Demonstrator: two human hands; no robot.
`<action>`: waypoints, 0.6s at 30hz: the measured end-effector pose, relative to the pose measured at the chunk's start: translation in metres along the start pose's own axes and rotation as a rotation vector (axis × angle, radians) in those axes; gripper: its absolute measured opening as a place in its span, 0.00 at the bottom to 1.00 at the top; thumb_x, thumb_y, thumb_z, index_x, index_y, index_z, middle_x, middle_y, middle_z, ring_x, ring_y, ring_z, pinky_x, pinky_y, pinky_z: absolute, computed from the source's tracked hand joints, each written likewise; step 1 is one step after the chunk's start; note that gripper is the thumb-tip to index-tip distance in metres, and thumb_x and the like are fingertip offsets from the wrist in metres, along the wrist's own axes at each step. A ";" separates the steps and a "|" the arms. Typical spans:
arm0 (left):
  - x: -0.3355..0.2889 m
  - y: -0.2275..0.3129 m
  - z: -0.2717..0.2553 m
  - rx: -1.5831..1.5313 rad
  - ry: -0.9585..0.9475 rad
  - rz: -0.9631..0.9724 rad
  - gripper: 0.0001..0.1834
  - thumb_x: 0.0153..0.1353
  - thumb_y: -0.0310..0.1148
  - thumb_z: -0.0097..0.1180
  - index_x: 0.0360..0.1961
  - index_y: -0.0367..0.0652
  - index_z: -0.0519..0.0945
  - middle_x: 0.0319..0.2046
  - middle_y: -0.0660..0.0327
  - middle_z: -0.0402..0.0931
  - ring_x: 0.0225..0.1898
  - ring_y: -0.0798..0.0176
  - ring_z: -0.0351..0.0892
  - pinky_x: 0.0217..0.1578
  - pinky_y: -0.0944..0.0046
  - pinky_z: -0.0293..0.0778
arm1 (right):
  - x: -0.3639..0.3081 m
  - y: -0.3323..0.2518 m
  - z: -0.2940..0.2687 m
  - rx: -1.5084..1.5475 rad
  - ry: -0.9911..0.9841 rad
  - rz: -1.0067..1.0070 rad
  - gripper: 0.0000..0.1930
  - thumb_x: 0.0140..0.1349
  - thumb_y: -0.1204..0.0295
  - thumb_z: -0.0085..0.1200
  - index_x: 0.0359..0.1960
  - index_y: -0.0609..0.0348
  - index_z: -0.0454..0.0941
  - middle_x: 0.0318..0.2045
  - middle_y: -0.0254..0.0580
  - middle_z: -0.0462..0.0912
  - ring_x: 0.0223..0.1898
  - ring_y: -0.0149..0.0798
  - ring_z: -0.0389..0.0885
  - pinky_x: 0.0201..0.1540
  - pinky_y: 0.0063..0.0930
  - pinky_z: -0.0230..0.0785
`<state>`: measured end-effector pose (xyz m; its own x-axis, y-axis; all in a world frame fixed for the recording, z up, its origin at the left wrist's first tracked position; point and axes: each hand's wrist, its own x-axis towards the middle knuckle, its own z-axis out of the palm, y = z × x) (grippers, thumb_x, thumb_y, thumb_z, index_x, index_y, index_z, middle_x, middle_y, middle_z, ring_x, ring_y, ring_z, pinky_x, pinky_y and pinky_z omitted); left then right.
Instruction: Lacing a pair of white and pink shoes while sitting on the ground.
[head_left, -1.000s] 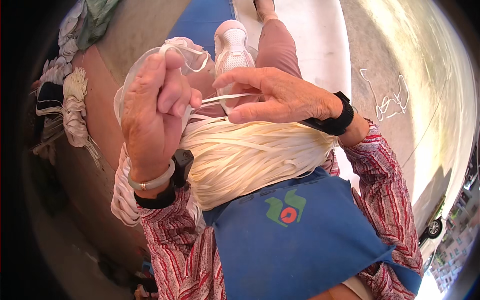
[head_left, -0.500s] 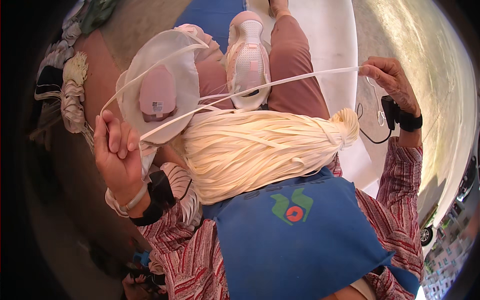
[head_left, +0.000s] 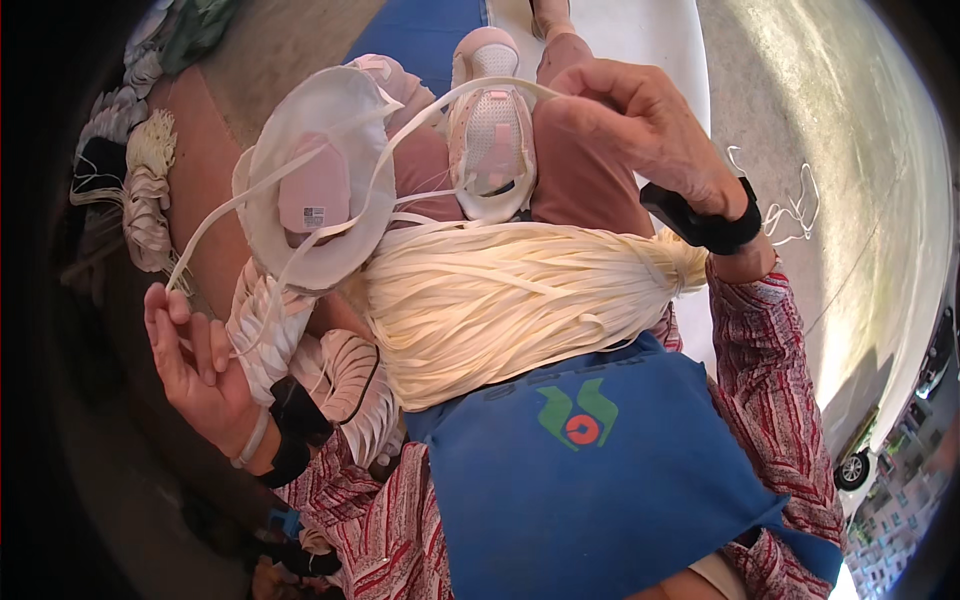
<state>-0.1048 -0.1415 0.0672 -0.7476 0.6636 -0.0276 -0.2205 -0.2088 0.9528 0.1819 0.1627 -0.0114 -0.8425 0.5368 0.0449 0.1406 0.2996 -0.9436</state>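
A flat white shoelace (head_left: 430, 108) hangs in a loose loop between my hands. My right hand (head_left: 645, 135) is closed in a pinch on it, raised over my right thigh. Lower at the left, my left hand (head_left: 200, 360) pinches another stretch of lace between thumb and fingers. Under the loop lies a white rounded fabric piece with a pink oval panel (head_left: 316, 190) on it. Between my thighs rests a white and pink shoe upper (head_left: 492, 140), toe pointing away. A thick bundle of cream laces (head_left: 520, 300) lies across my lap.
A blue apron (head_left: 600, 490) covers my lap behind the bundle. Stacked white shoe uppers (head_left: 350, 385) sit beside my left forearm. More uppers and laces (head_left: 148, 190) are piled at the far left. A thin white cord (head_left: 795, 210) lies on the floor at right.
My right hand has come inward to the left, and the lace, taut before, has gone slack into a loop. My left hand has shifted a little left and down.
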 end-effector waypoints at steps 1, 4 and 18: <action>-0.001 -0.008 0.013 0.085 -0.140 -0.040 0.16 0.72 0.28 0.41 0.56 0.32 0.70 0.36 0.58 0.73 0.14 0.81 0.54 0.14 0.79 0.59 | 0.004 0.008 0.013 -0.132 -0.090 0.095 0.14 0.59 0.62 0.59 0.30 0.64 0.77 0.17 0.38 0.72 0.20 0.29 0.71 0.24 0.26 0.61; 0.002 -0.037 0.065 0.122 -0.209 -0.024 0.16 0.72 0.29 0.40 0.56 0.32 0.71 0.37 0.57 0.76 0.13 0.81 0.54 0.14 0.78 0.60 | 0.005 0.039 0.035 -0.349 -0.059 0.082 0.14 0.55 0.64 0.58 0.30 0.64 0.76 0.20 0.53 0.77 0.23 0.49 0.79 0.29 0.37 0.69; -0.068 -0.028 -0.001 0.923 -0.367 -0.945 0.09 0.65 0.27 0.51 0.44 0.36 0.77 0.28 0.63 0.80 0.29 0.76 0.72 0.32 0.73 0.69 | -0.019 0.036 0.023 -0.078 -0.121 0.121 0.06 0.63 0.74 0.53 0.37 0.64 0.77 0.25 0.34 0.79 0.26 0.24 0.70 0.29 0.21 0.66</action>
<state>-0.0488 -0.1816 0.0419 -0.3079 0.4648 -0.8301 0.0527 0.8795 0.4729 0.1916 0.1453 -0.0536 -0.8726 0.4755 -0.1118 0.2810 0.3015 -0.9111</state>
